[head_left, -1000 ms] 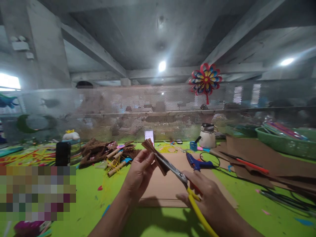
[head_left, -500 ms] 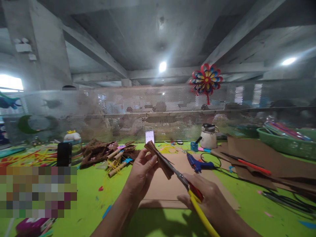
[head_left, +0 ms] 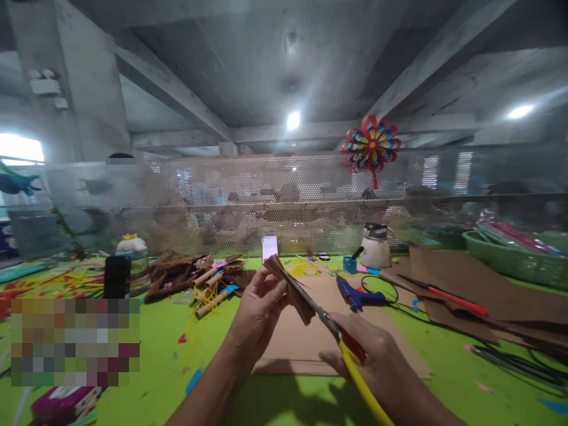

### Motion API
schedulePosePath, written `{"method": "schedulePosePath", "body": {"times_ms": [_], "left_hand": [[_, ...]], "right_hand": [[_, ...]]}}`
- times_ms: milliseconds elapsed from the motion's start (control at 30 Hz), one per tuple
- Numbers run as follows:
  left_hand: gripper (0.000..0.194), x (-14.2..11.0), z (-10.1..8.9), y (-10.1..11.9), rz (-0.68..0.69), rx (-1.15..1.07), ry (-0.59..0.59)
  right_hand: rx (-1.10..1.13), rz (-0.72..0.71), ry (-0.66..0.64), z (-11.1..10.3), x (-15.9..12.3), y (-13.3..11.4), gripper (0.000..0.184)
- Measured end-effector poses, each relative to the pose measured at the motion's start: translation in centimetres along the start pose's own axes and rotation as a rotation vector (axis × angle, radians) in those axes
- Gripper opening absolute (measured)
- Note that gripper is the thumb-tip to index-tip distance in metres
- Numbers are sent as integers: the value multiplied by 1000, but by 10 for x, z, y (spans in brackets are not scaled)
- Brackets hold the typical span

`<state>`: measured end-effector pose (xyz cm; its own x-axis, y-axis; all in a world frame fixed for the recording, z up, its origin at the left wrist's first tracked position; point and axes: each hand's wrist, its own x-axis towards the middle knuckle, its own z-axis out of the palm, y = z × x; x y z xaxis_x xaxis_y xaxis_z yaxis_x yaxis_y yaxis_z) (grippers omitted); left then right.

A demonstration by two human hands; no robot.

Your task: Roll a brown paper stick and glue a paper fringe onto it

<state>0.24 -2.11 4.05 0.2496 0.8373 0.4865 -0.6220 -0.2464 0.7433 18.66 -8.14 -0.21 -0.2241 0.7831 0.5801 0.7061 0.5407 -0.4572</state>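
Observation:
My left hand (head_left: pixel 261 302) pinches a folded stack of brown paper (head_left: pixel 298 302) between thumb and fingers, held above the table. My right hand (head_left: pixel 370 349) grips scissors (head_left: pixel 327 322) with yellow and red handles. Their blades lie along the right edge of the folded paper, pointing up and to the left. Beneath both hands lie flat sheets of light brown cardboard (head_left: pixel 288 349). Just beyond my right hand rests a blue glue gun (head_left: pixel 357 294) with a black cord.
Brown paper sheets (head_left: pixel 448 278) and a red-handled tool (head_left: pixel 459 300) lie at right, before a green basket (head_left: pixel 515 257). A white jug (head_left: pixel 375 248) and phone (head_left: pixel 269 247) stand behind. Paper rolls (head_left: pixel 210 302), crumpled brown paper (head_left: pixel 171 275) and a black phone (head_left: pixel 117 277) are at left.
The scissor blades have drawn closer together along the paper's edge. Both hands stay in nearly the same place; the view has shifted very slightly.

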Motion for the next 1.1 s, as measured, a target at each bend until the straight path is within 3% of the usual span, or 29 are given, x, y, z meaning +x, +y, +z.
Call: {"method": "schedulePosePath", "body": {"times_ms": [1100], "left_hand": [[37,-5,7,0,-22,3,22]], "right_hand": [[67,53,5,3,2,-4,30]]}}
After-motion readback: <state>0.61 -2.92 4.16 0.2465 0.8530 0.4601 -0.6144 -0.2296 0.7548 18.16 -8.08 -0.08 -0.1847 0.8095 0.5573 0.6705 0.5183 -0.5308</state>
